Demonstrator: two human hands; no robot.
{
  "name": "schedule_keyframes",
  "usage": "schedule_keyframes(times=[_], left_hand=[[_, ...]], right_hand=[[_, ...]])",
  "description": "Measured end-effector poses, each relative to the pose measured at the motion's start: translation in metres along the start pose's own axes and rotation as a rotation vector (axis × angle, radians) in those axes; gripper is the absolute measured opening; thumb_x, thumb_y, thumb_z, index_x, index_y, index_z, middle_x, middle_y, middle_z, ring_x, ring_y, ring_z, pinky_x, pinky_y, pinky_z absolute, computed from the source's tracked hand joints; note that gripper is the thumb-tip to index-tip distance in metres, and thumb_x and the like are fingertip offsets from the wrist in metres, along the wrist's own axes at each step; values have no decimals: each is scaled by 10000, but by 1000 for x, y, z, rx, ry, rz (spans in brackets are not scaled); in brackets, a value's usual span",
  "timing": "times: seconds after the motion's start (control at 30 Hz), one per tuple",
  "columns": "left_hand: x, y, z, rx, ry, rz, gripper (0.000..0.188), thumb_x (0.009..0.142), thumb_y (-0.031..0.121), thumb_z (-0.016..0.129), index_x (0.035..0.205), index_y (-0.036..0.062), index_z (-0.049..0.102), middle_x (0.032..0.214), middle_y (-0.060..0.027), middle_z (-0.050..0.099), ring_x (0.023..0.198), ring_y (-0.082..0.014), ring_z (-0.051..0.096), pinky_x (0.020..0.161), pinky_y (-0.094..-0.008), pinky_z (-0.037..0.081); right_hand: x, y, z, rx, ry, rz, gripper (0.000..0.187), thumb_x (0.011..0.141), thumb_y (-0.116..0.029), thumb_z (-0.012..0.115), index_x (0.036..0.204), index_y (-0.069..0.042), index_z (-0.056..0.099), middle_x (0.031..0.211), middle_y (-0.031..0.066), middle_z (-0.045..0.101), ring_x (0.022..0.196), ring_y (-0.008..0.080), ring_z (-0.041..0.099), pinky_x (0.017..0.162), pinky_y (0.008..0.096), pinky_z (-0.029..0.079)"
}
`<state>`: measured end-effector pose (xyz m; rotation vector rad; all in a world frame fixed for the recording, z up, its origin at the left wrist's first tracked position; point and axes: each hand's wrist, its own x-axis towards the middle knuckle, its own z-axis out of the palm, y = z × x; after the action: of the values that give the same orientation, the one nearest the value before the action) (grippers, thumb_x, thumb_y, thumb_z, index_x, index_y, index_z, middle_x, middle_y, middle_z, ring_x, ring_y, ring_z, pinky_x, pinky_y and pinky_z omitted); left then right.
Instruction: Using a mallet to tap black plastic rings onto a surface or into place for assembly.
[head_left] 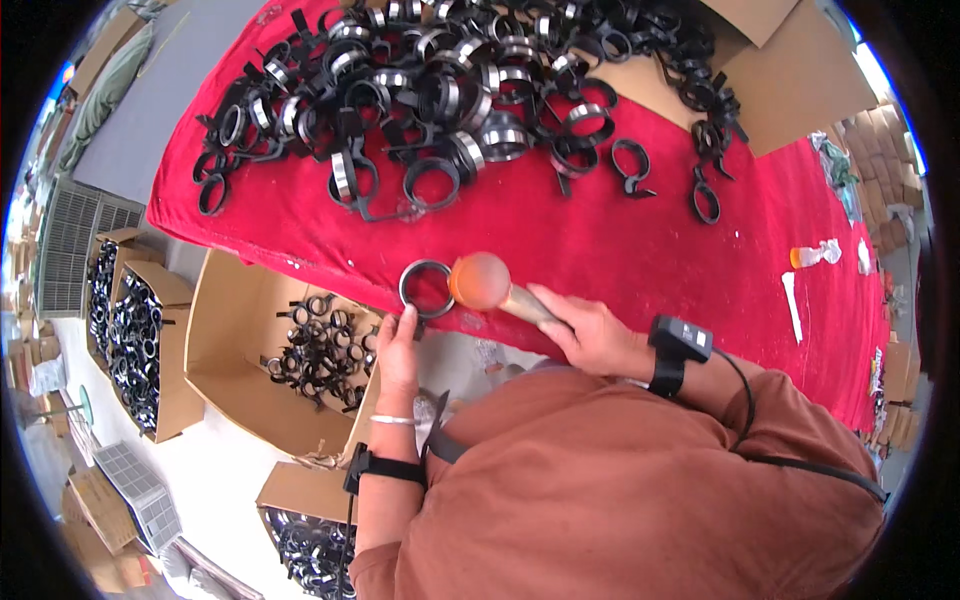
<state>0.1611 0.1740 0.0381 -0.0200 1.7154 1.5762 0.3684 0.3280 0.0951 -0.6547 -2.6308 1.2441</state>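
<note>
My left hand (398, 350) pinches a black metal ring clamp (426, 288) that lies on the near edge of the red cloth-covered table (600, 240). My right hand (590, 332) grips the wooden handle of a mallet with an orange rubber head (480, 281). The mallet head sits just to the right of the ring, touching or almost touching it. A large heap of black and silver ring clamps (450, 90) covers the far part of the table. Both wrists wear black straps, the right one with a small black box (680, 338).
An open cardboard box (230, 340) with several finished clamps stands below the table's left edge. More boxes of clamps (135, 330) sit further left and one (310, 540) by my left elbow. Flat cardboard (800, 80) lies at the table's far right. A small orange item (800, 257) lies at right.
</note>
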Motion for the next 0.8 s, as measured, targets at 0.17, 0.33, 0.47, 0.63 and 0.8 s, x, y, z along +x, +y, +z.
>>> schedule_keyframes(times=[0.17,0.33,0.47,0.63,0.8], left_hand=[[14,-37,-26,73,-143,41,225,922,283,538,1011,78,558,941,-1,586,766,-106,557,647,-255,463],[9,-37,-37,97,-208,163,213,934,226,504,1011,36,564,918,-25,598,812,-119,576,731,-276,501],[14,-42,-46,178,-237,120,194,928,202,510,968,29,590,886,-32,617,817,-120,577,733,-276,496],[10,-37,-40,164,-207,82,207,902,235,545,929,44,621,805,9,619,747,-78,542,635,-224,421],[8,-38,-36,53,-180,80,157,888,190,572,871,48,637,768,21,622,629,-34,473,562,-195,361]], right_hand=[[-4,3,2,26,-38,20,500,889,-163,535,1350,-73,362,887,224,596,784,381,613,697,448,490],[-2,8,-2,86,-32,0,454,882,-186,564,1288,-39,421,926,234,604,815,369,625,705,428,494],[7,-1,-18,50,-194,191,404,862,-222,611,1198,-28,497,913,223,609,806,350,631,701,394,496],[12,-36,-21,-58,-77,-191,466,821,-193,639,1236,-44,487,884,182,590,735,336,616,644,399,501],[6,-29,0,-375,-197,-341,548,804,-132,616,1325,-125,446,784,109,521,633,278,586,514,365,492]])
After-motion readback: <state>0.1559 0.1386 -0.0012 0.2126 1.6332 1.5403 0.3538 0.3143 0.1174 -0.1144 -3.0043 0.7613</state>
